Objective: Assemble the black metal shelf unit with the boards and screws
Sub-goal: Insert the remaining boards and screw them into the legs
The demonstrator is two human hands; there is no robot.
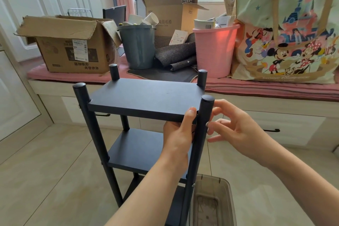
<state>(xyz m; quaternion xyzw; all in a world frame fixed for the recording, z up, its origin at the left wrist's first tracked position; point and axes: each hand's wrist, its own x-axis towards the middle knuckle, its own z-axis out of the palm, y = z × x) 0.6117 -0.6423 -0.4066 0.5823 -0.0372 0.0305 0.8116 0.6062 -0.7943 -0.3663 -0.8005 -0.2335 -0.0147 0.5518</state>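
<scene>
The fingers (216,124) of the right hand (236,130) are loosely curled against the outer side of the near-right post (201,124), their tips at a small silver screw (207,124) in the post; whether they actually pinch its head is too small to tell. They sit there, probably, because the screw passes through the post into the edge of the top board (146,97) and is being turned by hand.

The left hand (178,137) grips that board's near-right corner, thumb on top and fingers underneath, most likely to keep the board level and pressed against the post so the hole stays lined up.

The shelf (143,126) stands upright on the tiled floor (45,170), four posts up, with a middle board (139,148) and a lower one already in place. A clear plastic bin (212,202) stands just beside its right foot.

Beyond, on the pink-cushioned window seat (266,86), are a cardboard box (73,47), a grey bucket (137,46), a pink bucket (214,49) and a printed bag (286,29).
</scene>
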